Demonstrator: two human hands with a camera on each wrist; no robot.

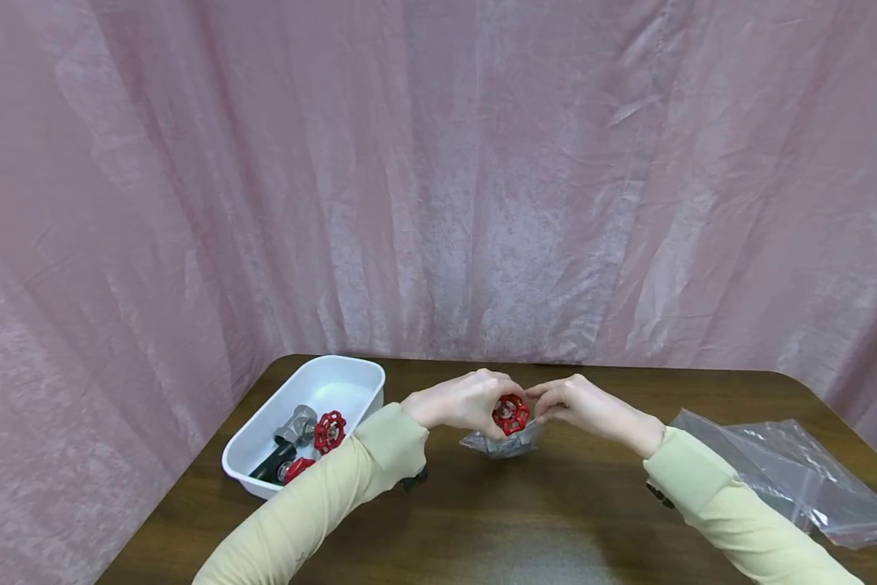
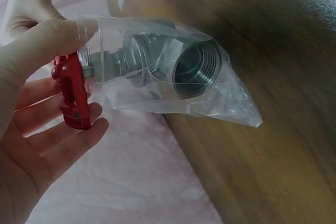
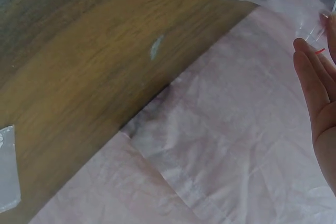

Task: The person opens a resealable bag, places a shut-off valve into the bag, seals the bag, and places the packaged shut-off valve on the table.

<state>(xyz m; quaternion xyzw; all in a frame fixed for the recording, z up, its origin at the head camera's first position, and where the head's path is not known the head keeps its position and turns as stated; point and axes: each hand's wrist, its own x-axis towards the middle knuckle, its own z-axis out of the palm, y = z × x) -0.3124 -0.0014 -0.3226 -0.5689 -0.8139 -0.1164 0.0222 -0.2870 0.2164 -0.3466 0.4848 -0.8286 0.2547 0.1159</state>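
My left hand (image 1: 467,402) holds a valve by its red handwheel (image 1: 511,415). In the left wrist view the valve's grey metal body (image 2: 155,59), with a threaded opening, lies inside a small clear plastic bag (image 2: 236,103). The handwheel sticks out at the bag's mouth; my left thumb presses over the bag's edge and the fingers curl behind the wheel. My right hand (image 1: 588,409) pinches the rim of the same bag from the other side. In the right wrist view its fingertips (image 3: 300,45) meet the plastic, partly cut off by the frame.
A white tub (image 1: 236,448) stands at the left of the wooden table (image 1: 540,520), with more valves inside, including one with a red handwheel (image 1: 329,431). Flat clear plastic bags (image 1: 822,479) lie at the right. A pink curtain (image 1: 438,179) hangs behind.
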